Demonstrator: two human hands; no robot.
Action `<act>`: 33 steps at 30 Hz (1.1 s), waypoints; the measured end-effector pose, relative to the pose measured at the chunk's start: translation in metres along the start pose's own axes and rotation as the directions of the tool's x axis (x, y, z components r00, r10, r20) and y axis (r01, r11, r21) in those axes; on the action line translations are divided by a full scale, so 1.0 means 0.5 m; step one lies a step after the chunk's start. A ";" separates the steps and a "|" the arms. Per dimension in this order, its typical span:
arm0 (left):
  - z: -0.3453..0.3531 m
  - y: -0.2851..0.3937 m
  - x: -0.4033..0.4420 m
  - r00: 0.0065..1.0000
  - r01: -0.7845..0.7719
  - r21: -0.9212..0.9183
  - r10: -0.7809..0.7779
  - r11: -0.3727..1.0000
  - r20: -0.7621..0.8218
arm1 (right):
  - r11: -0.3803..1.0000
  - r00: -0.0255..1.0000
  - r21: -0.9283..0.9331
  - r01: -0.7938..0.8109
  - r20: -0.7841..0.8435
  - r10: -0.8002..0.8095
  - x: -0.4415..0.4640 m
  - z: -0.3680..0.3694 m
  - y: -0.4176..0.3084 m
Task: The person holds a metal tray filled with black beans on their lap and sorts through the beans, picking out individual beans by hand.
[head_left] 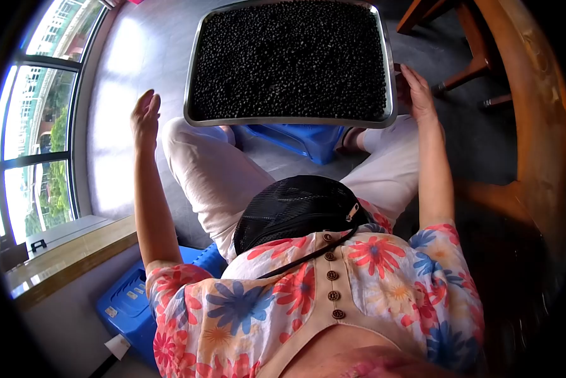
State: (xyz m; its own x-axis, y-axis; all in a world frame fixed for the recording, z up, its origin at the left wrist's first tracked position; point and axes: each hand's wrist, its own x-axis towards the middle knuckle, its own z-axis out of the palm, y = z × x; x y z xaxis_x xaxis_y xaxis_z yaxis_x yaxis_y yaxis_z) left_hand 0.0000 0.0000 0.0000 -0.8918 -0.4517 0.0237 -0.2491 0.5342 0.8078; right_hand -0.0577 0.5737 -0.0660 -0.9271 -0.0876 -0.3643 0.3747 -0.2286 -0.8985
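Seated person and a tray of dark grains, head view. The metal tray (289,121), rectangular with rounded corners, stood in front of the person, just beyond the knees. Small black grains (289,60) covered its floor from wall to wall. Beneath its near edge showed part of a blue stool (317,146); the contact between the two was hidden.

The left hand (145,116) was raised to the left of the tray, well apart from it, with fingers extended and nothing in their grasp. The right hand (418,93) lay just beside the tray's right rim, its fingers likewise straight and unclosed; whether they touched the metal could not be told.

The person wore pale trousers (217,183), with the knees apart, and a floral shirt (239,309) with a buttoned placket. A black mesh bag (292,211) sat at the waist on a dark strap. Surroundings: to the left, a framed window (40,120) above a ledge (75,252), with a blue plastic object (128,299) below; to the right, curved wooden furniture (535,113) on the grey floor (122,69).
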 end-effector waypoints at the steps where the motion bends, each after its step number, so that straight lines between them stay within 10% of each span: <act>1: 0.033 0.021 0.010 0.998 0.026 -0.036 -0.024 0.999 0.049 | 1.000 0.999 0.007 0.028 -0.026 -0.028 -0.009 0.002 0.000; 7: 0.145 0.015 0.119 0.947 0.181 -0.283 -0.089 0.942 0.310 | 0.983 0.967 -0.009 0.182 -0.181 -0.181 0.010 0.082 -0.020; 14: 0.205 0.033 0.116 0.957 0.156 -0.424 -0.031 0.892 0.287 | 0.973 0.963 -0.107 0.205 -0.154 -0.220 0.045 0.131 -0.045; 19: 0.221 0.000 0.120 0.979 0.028 -0.391 0.054 0.920 0.197 | 0.779 0.813 -0.451 0.435 -0.175 -0.555 0.038 0.159 -0.070; 33: 0.174 0.079 0.097 0.990 0.061 -0.364 -0.010 0.929 0.138 | 0.887 0.888 -0.329 0.323 -0.218 -0.404 0.079 0.150 -0.036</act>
State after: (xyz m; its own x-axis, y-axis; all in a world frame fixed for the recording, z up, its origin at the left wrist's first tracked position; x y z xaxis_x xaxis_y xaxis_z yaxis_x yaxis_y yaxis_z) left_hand -0.0860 0.0611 -0.0181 -0.9329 -0.3539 -0.0664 -0.1480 0.2087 0.9667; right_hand -0.1012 0.5016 -0.0458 -0.9741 0.2257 -0.0140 0.0348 0.0881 -0.9955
